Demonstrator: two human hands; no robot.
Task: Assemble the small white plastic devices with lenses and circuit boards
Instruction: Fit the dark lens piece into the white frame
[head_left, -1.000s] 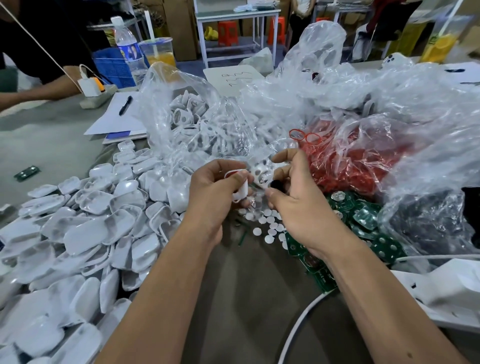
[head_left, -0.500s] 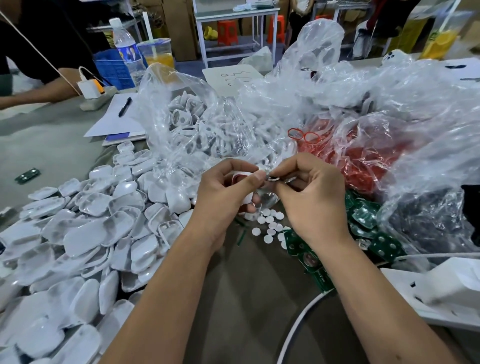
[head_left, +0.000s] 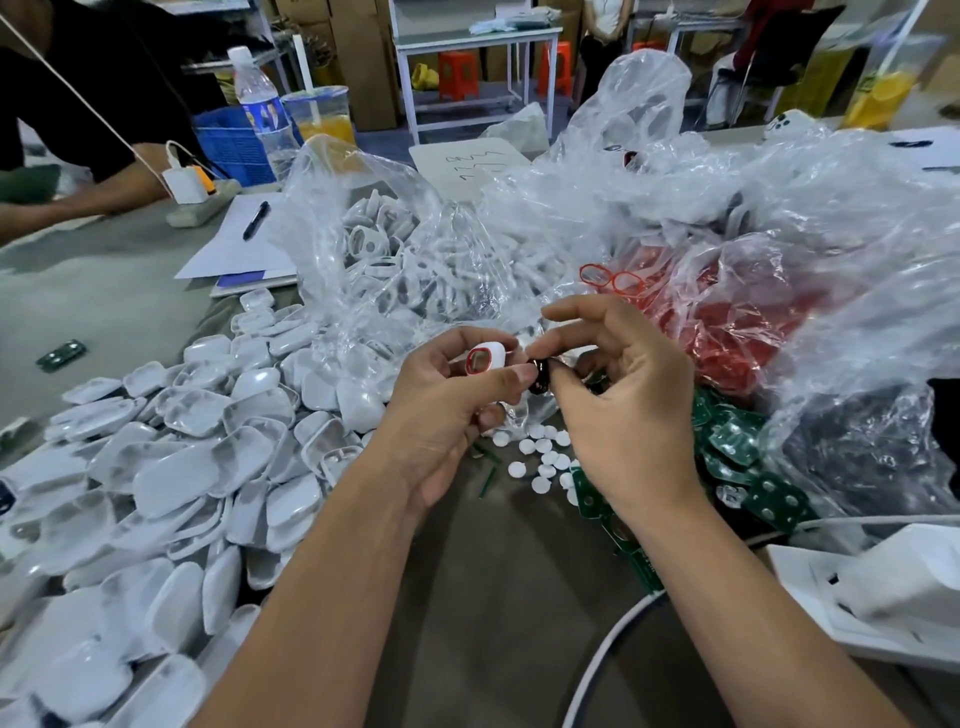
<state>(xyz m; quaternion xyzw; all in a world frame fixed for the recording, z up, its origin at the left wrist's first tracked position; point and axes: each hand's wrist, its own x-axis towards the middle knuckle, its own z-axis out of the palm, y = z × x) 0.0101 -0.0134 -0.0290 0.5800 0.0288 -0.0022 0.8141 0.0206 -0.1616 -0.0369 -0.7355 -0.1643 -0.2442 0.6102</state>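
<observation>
My left hand (head_left: 447, 405) grips a small white plastic housing (head_left: 487, 358) with a red ring seated in its opening, held above the table's middle. Right beside it, my right hand (head_left: 618, 410) pinches a small dark lens piece (head_left: 540, 378) between thumb and forefinger, close to the housing's right side. Its other fingers are spread above. Small white round discs (head_left: 540, 457) lie on the table under the hands. Green circuit boards (head_left: 737, 441) are heaped at the right.
A big pile of white shells (head_left: 171, 467) covers the left. Clear bags hold white frames (head_left: 395, 260) and red rings (head_left: 727, 322). A white cable (head_left: 613, 639) and a white box (head_left: 893, 587) lie at the lower right. Another person's arm (head_left: 78, 202) rests at far left.
My hands have drawn slightly apart. The housing has turned in my left hand so its red-ringed opening faces up, and my right hand now holds a dark lens piece beside it.
</observation>
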